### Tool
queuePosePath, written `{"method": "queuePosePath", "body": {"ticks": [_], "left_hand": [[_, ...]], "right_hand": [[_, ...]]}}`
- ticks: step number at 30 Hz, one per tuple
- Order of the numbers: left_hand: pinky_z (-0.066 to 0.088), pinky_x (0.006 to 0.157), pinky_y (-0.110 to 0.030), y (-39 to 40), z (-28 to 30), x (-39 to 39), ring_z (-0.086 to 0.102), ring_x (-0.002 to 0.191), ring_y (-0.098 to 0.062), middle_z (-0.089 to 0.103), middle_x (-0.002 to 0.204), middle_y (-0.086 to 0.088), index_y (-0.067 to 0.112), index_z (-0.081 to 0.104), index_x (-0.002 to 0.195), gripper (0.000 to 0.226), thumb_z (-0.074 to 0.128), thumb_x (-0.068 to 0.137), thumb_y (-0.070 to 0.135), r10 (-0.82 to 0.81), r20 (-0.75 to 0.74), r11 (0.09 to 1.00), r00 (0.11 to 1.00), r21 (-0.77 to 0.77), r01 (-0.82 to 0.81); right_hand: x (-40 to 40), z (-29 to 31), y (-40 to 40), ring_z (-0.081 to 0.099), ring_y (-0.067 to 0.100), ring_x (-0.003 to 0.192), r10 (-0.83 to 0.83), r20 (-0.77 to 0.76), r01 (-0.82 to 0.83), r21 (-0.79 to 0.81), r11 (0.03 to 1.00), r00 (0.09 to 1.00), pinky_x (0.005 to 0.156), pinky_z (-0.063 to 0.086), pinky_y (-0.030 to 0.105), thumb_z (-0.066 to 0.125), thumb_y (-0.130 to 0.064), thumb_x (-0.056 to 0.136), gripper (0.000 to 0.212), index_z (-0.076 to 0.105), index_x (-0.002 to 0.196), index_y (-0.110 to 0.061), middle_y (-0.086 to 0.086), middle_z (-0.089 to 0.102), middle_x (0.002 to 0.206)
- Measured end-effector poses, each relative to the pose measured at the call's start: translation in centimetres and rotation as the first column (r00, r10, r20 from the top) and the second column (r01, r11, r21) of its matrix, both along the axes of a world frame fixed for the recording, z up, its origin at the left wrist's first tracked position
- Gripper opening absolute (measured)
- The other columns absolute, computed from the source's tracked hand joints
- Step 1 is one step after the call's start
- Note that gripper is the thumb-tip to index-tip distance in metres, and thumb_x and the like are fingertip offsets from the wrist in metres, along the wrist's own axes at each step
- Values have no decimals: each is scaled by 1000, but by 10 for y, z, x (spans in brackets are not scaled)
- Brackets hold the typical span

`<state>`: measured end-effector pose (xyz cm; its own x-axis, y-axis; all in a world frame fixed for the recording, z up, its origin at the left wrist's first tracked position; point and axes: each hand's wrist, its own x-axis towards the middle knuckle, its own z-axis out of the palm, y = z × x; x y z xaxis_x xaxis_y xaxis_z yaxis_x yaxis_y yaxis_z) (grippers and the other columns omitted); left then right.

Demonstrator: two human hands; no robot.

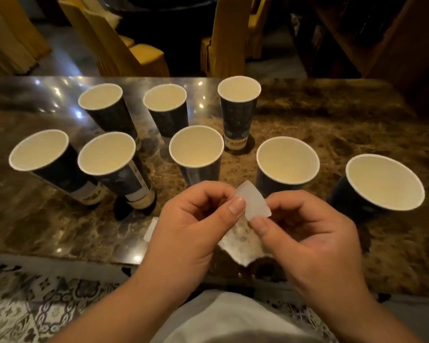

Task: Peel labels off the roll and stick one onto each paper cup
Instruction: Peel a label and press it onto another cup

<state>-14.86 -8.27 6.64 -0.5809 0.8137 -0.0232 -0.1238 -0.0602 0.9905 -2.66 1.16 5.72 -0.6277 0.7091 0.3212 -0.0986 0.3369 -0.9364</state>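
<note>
We held a small translucent label point(254, 204) above the near edge of a brown marble table point(332, 125), our left hand point(198, 226) pinching it between thumb and curled forefinger, our right hand point(307, 233) gripping its lower corner the same way. Eight dark blue paper cups point(238, 115) stood upright and open-mouthed in two loose rows beyond our hands. A strip of backing paper point(150, 230) lay flat on the table beneath our wrists.

I see eight paper cups point(196, 147) crowding the counter point(344, 115) ahead; bare counter lies open far right.
</note>
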Motion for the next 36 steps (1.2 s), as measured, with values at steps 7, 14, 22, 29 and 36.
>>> {"method": "queuePosePath", "body": {"ticks": [7,14,22,29,36], "left_hand": [[47,56,-13,2,23,-13,60,54,0,70,61,6,22,80,77,15,69,66,24,28,-53,1000,998,10,-28],[40,53,-24,22,37,-29,43,59,-15,55,60,0,20,78,72,23,69,67,41,-46,-70,990,997,-133,36],[41,60,-32,41,54,-43,48,62,-21,57,64,-2,17,77,76,16,68,83,27,-87,-11,977,996,-196,83],[45,66,-13,100,100,-96,58,78,-2,66,91,11,24,69,103,15,65,88,26,-107,-769,991,630,-135,3],[50,82,-29,186,48,-145,60,107,-23,61,123,-6,21,65,123,33,64,90,27,-474,-870,876,-134,-451,-170]], "right_hand": [[-19,15,3,66,16,64,-134,-81,130,-48,990,988,58,56,23,79,-23,78,9,71,79,-26,-5,71,70],[-25,25,19,68,16,69,-241,-51,243,20,970,969,61,57,24,71,-22,77,5,72,75,-26,-8,72,72],[-27,48,45,68,14,70,-319,-84,325,69,943,944,59,55,20,71,-17,78,11,72,79,-29,-11,72,73],[-25,60,67,68,15,74,-318,-43,320,67,945,947,61,57,24,67,-26,76,5,70,76,-30,-7,71,77],[-23,47,68,66,12,72,-237,62,233,67,970,970,58,54,20,70,-21,76,14,70,83,-34,-10,71,74]]}}
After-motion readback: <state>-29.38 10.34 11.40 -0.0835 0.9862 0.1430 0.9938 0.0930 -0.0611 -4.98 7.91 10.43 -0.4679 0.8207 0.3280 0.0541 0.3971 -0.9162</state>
